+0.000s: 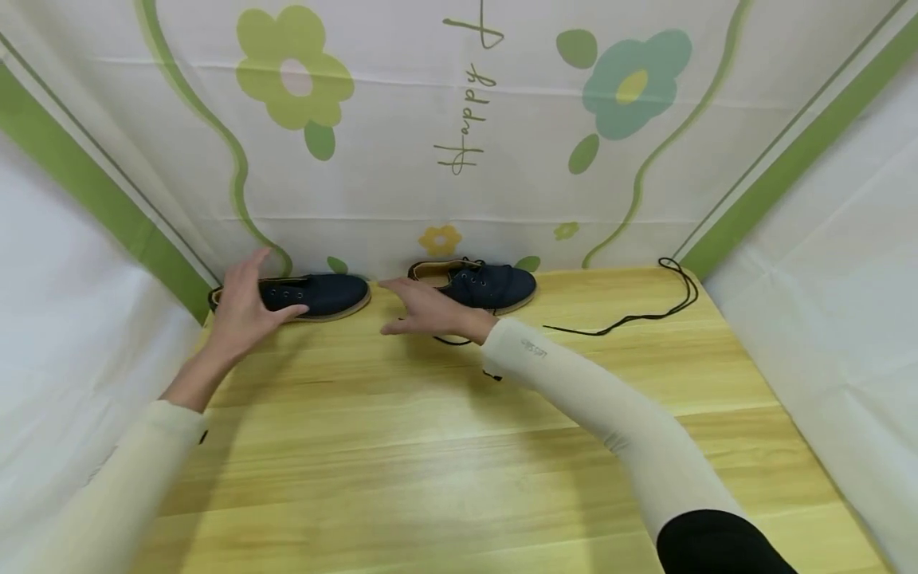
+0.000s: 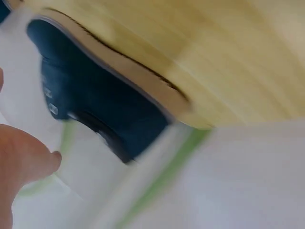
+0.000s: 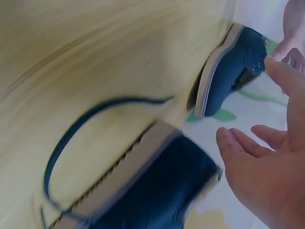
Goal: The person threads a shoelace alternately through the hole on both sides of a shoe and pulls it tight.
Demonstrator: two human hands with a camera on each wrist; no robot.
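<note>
Left hand [image 1: 242, 307] near laceless shoe [image 1: 333, 295], right hand [image 1: 430, 309] near laced shoe [image 1: 508, 285]

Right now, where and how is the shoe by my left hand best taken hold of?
Probably across its middle, at the eyelets, from above, with the left hand: fingers on the side by the cloth, thumb on the near side. The shoe sits upright on its sole, toe to the right, its long sides facing you and the cloth.
</note>
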